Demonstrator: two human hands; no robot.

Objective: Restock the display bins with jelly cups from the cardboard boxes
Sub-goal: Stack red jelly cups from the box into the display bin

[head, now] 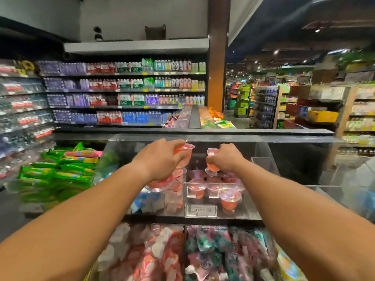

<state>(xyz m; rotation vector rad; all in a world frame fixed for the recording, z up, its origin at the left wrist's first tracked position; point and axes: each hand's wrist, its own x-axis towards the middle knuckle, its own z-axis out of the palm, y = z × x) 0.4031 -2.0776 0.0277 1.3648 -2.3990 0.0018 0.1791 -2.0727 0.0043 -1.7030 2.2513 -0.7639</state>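
Note:
My left hand (162, 157) grips a pink jelly cup (185, 154) and holds it above the clear acrylic display bin (251, 199). To its right, my right hand (227, 158) grips another pink jelly cup (212, 162) over the same bin. Several pink jelly cups (230, 197) lie in the bin below both hands, some upright and some tilted. A price tag (202, 210) is fixed to the bin's front. No cardboard box is in view.
Green snack packs (58, 171) fill the bin to the left. Bagged sweets (182, 254) lie in the lower bins nearest me. An acrylic back wall (223, 138) rises behind the bins. Drink shelves (125, 92) stand far behind, with an aisle at the right.

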